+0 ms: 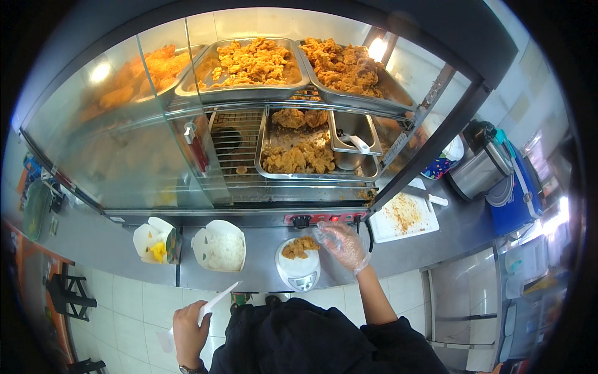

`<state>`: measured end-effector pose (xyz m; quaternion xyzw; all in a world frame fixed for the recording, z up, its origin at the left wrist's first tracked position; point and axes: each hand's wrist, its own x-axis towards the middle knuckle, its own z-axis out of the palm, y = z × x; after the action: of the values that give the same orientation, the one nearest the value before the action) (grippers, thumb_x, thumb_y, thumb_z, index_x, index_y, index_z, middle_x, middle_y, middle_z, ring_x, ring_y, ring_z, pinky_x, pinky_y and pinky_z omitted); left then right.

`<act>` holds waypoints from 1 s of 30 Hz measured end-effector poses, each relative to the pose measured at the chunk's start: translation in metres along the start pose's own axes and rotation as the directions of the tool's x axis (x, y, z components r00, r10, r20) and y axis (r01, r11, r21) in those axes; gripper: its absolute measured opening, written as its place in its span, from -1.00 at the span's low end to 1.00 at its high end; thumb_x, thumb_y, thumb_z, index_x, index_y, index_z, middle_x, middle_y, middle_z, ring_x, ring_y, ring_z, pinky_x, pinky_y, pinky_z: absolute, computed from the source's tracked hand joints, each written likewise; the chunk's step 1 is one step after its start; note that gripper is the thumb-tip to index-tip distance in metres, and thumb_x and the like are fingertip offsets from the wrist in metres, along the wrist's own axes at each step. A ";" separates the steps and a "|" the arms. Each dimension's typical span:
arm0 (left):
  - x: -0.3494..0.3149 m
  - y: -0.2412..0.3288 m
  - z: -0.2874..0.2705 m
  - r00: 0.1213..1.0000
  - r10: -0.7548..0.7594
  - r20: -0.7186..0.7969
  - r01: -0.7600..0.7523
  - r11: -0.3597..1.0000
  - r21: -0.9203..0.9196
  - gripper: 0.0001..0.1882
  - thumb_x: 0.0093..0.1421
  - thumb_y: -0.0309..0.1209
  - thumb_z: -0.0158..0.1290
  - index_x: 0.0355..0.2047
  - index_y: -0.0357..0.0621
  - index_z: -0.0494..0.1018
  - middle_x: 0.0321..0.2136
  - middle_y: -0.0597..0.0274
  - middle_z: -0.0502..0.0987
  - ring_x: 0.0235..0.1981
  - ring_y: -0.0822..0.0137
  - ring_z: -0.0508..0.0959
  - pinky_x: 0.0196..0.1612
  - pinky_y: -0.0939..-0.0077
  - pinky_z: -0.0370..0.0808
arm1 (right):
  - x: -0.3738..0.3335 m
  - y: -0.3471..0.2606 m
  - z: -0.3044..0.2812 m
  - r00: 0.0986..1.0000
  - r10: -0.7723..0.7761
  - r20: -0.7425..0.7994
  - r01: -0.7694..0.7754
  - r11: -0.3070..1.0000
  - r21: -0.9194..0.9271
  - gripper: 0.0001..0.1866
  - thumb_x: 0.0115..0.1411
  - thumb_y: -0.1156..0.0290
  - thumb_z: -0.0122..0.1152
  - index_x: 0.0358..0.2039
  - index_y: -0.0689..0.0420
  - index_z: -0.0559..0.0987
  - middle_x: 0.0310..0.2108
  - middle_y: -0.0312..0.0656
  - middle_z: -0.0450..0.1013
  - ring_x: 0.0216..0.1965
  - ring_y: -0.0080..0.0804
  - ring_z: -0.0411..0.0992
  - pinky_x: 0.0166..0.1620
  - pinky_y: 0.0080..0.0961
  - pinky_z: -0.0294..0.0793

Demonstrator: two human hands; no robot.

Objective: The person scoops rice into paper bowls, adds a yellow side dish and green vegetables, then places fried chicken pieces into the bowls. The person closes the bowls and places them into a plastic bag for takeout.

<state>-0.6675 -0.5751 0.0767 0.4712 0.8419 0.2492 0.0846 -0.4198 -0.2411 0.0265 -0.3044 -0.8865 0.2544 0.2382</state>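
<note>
Right hand (342, 245), gloved and open, holds nothing beside the fried chicken (299, 247) heaped on the scale (299, 269). Left hand (190, 325) grips a white paper strip (216, 302). A nudge could tumble pieces onto the table (261, 274).

chicken (299, 247): I see golden-brown
scale (298, 272): white
glove (344, 245): clear
tabletop (261, 274): grey steel
cutting board (405, 217): white, orange-crumbed

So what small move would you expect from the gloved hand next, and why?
Probably lifting the fried chicken off the small white scale toward the open box of rice. The gloved right hand rests open right beside the chicken, the rice box has nothing on top, and the left hand grips a thin white utensil.
</note>
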 end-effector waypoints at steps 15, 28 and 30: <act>-0.027 -0.011 -0.001 0.992 -0.129 -0.010 0.129 0.992 0.000 -0.73 -0.01 -0.47 0.16 -0.24 -0.14 0.46 -0.41 0.08 0.55 -0.34 0.02 0.51 -0.19 0.19 0.34 | 0.003 -0.033 0.065 0.972 -0.204 0.116 0.230 0.924 -0.304 -0.31 -0.13 0.06 0.34 0.09 -0.15 0.43 0.08 -0.10 0.27 0.04 -0.01 0.24 0.07 -0.07 0.26; -0.031 -0.034 -0.001 0.977 -0.203 0.063 0.204 0.979 -0.022 -0.75 0.00 -0.42 0.15 -0.26 -0.12 0.48 -0.43 0.11 0.56 -0.38 0.07 0.53 -0.22 0.23 0.36 | 0.041 -0.052 0.066 0.989 -0.072 0.131 0.109 0.944 -0.311 -0.62 0.03 0.09 0.23 -0.15 -0.03 0.51 -0.31 -0.21 0.47 -0.23 -0.25 0.45 -0.30 -0.23 0.47; -0.021 -0.039 -0.006 0.991 -0.134 0.015 0.135 0.991 -0.014 -0.75 0.00 -0.43 0.15 -0.26 -0.12 0.48 -0.43 0.11 0.56 -0.37 0.08 0.52 -0.22 0.23 0.36 | 0.053 -0.089 0.057 0.978 -0.206 -0.032 0.202 0.973 -0.107 -0.60 0.06 0.06 0.20 -0.15 0.01 0.51 -0.31 -0.16 0.49 -0.24 -0.22 0.46 -0.28 -0.21 0.47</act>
<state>-0.6879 -0.6118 0.0607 0.4144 0.8692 0.2460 0.1105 -0.5269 -0.2849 0.0505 -0.2289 -0.9198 0.1756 0.2658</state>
